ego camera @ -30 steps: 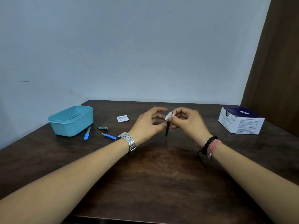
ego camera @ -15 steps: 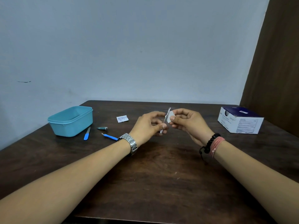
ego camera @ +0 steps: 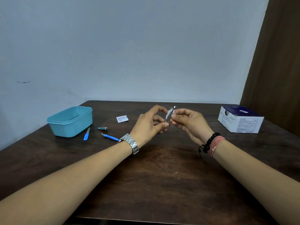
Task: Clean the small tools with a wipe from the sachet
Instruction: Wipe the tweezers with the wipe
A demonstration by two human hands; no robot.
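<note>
A thin metal tool [ego camera: 169, 116] is held up in the air over the middle of the tabletop [ego camera: 154, 184], tilted with its upper tip leaning right. The left hand [ego camera: 150, 125] pinches its lower end between thumb and fingers, while the right hand [ego camera: 189, 123] pinches a small white wipe [ego camera: 170, 113] against the upper part of the shaft. The tool looks stiff, light and slick, so it is best gripped near one end, leaving the rest free for the wipe; the wipe is soft and limp and likely needs folding around the metal. Towards the left edge lie three more small tools: a blue-handled file [ego camera: 86, 133], a blue-handled pick [ego camera: 110, 137] and a metal nail clipper [ego camera: 102, 128], making four tools in all. One torn sachet [ego camera: 122, 118] lies nearer the back edge, one light blue tub [ego camera: 70, 120] stands near the back left corner, and one cardboard box [ego camera: 240, 119] sits at the right edge.
</note>
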